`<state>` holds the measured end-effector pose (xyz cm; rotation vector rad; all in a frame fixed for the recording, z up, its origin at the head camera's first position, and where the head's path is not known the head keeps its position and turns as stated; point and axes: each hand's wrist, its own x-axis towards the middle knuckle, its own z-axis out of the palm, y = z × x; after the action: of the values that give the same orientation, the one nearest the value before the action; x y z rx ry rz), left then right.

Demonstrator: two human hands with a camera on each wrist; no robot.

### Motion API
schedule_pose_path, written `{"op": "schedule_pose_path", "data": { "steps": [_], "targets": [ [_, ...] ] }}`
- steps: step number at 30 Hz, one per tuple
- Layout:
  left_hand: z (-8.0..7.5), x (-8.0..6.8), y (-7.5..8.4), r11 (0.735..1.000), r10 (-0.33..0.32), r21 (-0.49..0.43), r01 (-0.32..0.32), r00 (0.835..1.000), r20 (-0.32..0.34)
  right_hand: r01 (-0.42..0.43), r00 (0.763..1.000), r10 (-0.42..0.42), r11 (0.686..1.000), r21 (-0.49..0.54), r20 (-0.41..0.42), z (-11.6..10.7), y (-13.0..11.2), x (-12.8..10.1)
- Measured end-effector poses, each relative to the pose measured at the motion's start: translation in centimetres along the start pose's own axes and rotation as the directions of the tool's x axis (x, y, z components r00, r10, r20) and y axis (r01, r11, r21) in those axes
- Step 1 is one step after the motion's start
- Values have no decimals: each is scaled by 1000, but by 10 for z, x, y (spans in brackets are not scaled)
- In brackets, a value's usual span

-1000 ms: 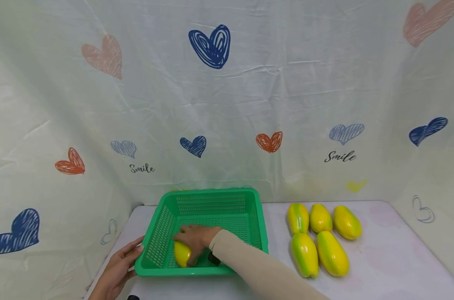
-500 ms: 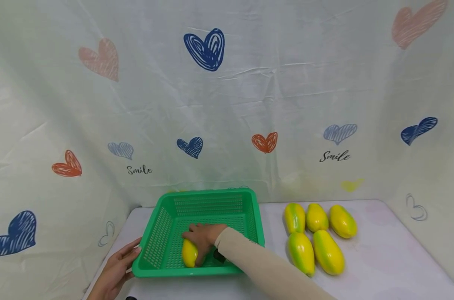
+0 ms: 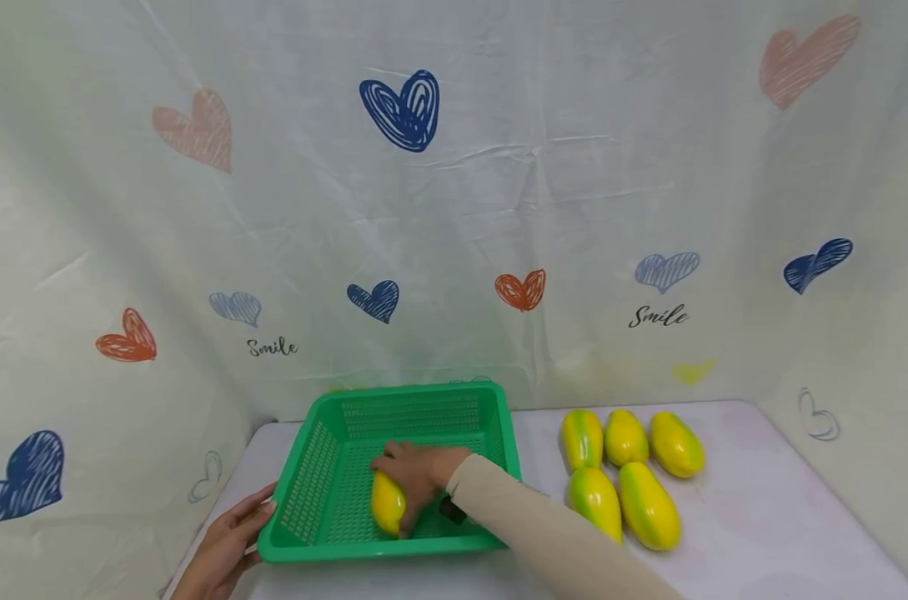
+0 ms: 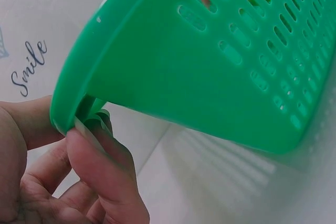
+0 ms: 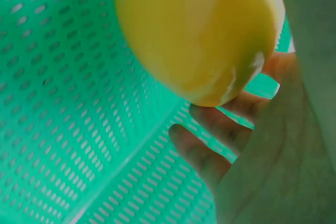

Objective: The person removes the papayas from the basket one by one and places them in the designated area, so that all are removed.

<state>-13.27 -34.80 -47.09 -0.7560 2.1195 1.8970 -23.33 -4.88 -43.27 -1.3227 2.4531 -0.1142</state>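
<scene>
A green plastic basket with slotted walls stands on the table. My left hand pinches its rim at the near left corner; in the left wrist view the thumb presses one side of the rim and fingers lie on the other. Inside the basket, my right hand grips a yellow papaya from above and its right side. The right wrist view has this papaya close up against the hand, with fingers bent around its far end. The papaya's underside is hidden in the head view.
To the right of the basket lie several more yellow-green papayas in two rows on the white table. My right sleeve crosses the basket's near right rim. A white curtain printed with hearts hangs behind the table.
My right hand has shifted the papaya rightward inside the basket. The left hand stays on the rim. The head view has turned slightly.
</scene>
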Motion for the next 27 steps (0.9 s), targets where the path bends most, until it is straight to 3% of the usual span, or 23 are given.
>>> {"op": "schedule_pose_path", "data": {
  "steps": [8, 27],
  "targets": [
    [1, 1, 0, 1000, -16, 5, 16, 1000, -8, 17, 997, -22, 997, -73, -70, -6, 14, -23],
    [-3, 1, -3, 999, 27, -24, -26, 999, 42, 24, 972, 12, 988, 153, -233, -18, 44, -87]
  ]
}}
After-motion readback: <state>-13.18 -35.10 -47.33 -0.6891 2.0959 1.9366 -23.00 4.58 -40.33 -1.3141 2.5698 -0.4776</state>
